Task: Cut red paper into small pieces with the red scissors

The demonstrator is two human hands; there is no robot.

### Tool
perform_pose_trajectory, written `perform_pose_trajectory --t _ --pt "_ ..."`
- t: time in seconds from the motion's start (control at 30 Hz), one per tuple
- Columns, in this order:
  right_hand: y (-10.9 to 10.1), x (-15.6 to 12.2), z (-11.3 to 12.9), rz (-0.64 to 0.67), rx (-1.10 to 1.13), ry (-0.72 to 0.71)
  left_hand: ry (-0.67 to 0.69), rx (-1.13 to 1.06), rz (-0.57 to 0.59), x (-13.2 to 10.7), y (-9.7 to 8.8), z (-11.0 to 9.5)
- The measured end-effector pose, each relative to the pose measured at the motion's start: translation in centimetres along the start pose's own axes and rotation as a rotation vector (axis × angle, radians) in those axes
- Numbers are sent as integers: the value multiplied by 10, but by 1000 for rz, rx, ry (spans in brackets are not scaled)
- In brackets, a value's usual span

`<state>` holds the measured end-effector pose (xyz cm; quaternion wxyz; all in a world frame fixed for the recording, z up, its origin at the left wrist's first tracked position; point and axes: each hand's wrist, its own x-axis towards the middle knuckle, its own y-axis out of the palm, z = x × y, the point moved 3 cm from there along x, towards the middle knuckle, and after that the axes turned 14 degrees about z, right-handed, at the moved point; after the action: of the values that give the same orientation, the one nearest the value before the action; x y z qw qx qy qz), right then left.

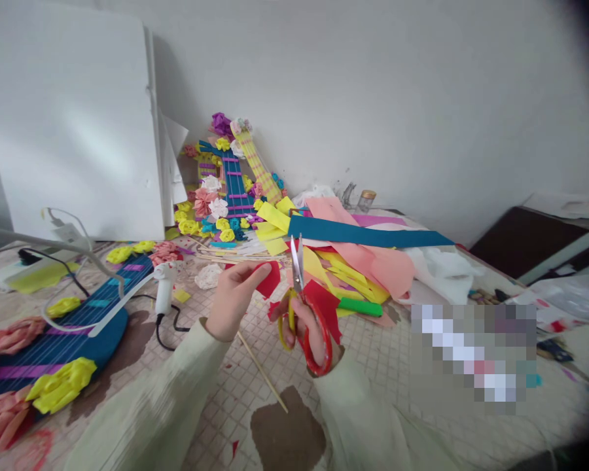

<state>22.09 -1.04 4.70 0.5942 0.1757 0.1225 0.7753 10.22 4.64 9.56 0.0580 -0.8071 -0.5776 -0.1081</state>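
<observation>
Desk (226,405) bears red scraps (235,449): some cutting seems done, more perhaps remains. Left hand (230,297) pinches red paper (269,280); beside it, right hand (309,327) grips scissors (298,278), blades parted.

Gridded tabletop (383,353) set against a pale wall (373,98)
A white board (53,72) is stood upright at left, brushed by soft glare (98,140); dark furniture (513,242) is seen at right.
</observation>
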Motion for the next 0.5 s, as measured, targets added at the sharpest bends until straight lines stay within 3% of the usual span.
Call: perform_pose_trajectory --t 0.13,0.23,0.37,0.5 --pt "-5 4 1 31 251 -13 -44 -39 130 -4 12 0" --pt "-7 6 3 78 353 79 -42 -32 260 -8 19 -1" --pt "-6 4 3 232 398 205 45 32 421 -11 26 -7" --pt "-8 4 3 238 438 149 133 66 479 -13 26 -13"
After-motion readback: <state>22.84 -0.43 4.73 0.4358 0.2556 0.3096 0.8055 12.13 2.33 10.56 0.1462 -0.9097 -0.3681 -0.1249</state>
